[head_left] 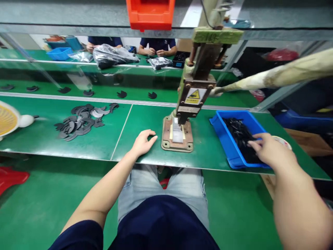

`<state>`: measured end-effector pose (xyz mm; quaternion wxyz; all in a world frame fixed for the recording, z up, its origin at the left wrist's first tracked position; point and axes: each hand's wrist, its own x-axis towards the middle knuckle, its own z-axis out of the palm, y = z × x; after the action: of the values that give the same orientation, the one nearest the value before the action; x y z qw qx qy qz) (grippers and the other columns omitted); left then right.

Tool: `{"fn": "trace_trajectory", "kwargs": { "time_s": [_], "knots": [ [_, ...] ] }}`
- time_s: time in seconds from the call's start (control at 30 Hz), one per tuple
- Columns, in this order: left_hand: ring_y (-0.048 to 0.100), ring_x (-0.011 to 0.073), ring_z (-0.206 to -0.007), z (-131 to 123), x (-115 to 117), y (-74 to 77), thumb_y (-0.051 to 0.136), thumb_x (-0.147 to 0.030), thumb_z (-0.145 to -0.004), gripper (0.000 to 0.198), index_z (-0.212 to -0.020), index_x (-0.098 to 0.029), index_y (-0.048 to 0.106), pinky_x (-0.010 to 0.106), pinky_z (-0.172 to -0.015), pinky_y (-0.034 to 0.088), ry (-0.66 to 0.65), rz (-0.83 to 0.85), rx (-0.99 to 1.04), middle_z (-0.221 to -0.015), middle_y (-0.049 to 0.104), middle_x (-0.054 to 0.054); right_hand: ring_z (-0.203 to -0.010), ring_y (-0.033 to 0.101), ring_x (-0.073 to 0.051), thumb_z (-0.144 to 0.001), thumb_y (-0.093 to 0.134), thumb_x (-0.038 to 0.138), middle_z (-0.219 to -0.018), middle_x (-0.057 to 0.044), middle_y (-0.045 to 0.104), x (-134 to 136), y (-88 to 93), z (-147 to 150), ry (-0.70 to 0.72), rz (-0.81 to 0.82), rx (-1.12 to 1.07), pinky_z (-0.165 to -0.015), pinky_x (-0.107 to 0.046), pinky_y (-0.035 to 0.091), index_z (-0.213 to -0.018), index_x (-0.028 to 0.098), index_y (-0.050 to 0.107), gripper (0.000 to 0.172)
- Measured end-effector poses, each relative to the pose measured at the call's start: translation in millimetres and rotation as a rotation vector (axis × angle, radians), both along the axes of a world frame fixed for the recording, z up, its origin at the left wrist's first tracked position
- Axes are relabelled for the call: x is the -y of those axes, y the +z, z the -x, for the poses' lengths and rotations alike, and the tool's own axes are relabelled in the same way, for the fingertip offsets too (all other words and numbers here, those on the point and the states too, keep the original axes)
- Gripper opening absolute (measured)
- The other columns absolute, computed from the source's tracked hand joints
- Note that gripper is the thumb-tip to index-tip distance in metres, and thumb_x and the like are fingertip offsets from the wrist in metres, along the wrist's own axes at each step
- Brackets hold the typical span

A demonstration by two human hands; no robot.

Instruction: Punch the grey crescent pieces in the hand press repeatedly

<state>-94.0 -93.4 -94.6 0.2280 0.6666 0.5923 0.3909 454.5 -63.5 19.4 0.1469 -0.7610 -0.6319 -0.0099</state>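
Observation:
My left hand lies on the green worktable just left of a hand press, thumb and fingers apart, holding nothing. The press's base plate is bolted metal with a clear block on it, under the dark press head. At the right, my right hand reaches over the rim of a blue bin full of small glossy black pieces. Its thumb and fingertips are bent together at the pieces; what they pinch is too small to make out.
Dark curved flat parts are heaped at the left, near a white-and-yellow fan. More parts lie spaced along the belt behind. The press lever extends rightward above the blue bin. An orange bin hangs overhead. Two co-workers sit opposite.

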Motion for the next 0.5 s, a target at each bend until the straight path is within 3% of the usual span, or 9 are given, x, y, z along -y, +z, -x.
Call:
{"fn": "trace_trajectory", "kwargs": {
  "time_s": [0.13, 0.2, 0.27, 0.4, 0.5],
  "knots": [
    [0.072, 0.0271, -0.121, -2, -1, -1.2, 0.067, -0.046, -0.1, 0.025, -0.087, -0.026, 0.075, 0.044, -0.118, 0.051, 0.031, -0.054, 0.185, -0.108, 0.079, 0.007, -0.092, 0.071, -0.017, -0.099, 0.06, 0.048, -0.11, -0.014, 0.079, 30, 8.3, 43, 0.04, -0.214, -0.243, -0.087, -0.035, 0.053, -0.119, 0.02, 0.064, 0.035],
    [0.072, 0.0261, -0.121, -9, 1, 5.8, 0.063, -0.047, -0.102, 0.036, -0.073, -0.027, 0.07, 0.042, -0.118, 0.051, 0.047, -0.107, 0.188, -0.097, 0.077, 0.006, -0.09, 0.073, -0.015, -0.101, 0.056, 0.054, -0.113, -0.013, 0.078, 45, 0.9, 79, 0.143, -0.271, -0.373, -0.084, -0.031, 0.058, -0.125, 0.019, 0.06, 0.042],
    [0.071, 0.0257, -0.123, -20, 8, 18.9, 0.059, -0.047, -0.104, 0.04, -0.071, -0.026, 0.069, 0.043, -0.119, 0.05, 0.034, -0.172, 0.149, -0.094, 0.076, 0.006, -0.094, 0.077, -0.016, -0.101, 0.058, 0.055, -0.112, -0.01, 0.078, 57, -12.0, 119, 0.271, -0.294, -0.467, -0.086, -0.032, 0.063, -0.123, 0.021, 0.062, 0.041],
    [0.07, 0.0264, -0.125, -49, 35, 51.1, 0.064, -0.041, -0.104, 0.018, -0.104, -0.026, 0.074, 0.048, -0.114, 0.054, -0.125, -0.294, 0.083, -0.113, 0.077, 0.008, -0.102, 0.08, -0.018, -0.098, 0.067, 0.046, -0.115, -0.007, 0.08, 79, -36.4, 192, 0.547, -0.287, -0.589, -0.091, -0.033, 0.067, -0.129, 0.024, 0.06, 0.039],
    [0.072, 0.0256, -0.121, -66, 55, 64.4, 0.072, -0.037, -0.1, 0.028, -0.126, -0.026, 0.069, 0.046, -0.108, 0.058, -0.274, -0.334, 0.067, -0.124, 0.076, 0.01, -0.105, 0.081, -0.019, -0.099, 0.067, 0.04, -0.114, -0.007, 0.081, 88, -45.6, 226, 0.729, -0.266, -0.654, -0.094, -0.036, 0.069, -0.134, 0.024, 0.057, 0.04]
  ]
}}
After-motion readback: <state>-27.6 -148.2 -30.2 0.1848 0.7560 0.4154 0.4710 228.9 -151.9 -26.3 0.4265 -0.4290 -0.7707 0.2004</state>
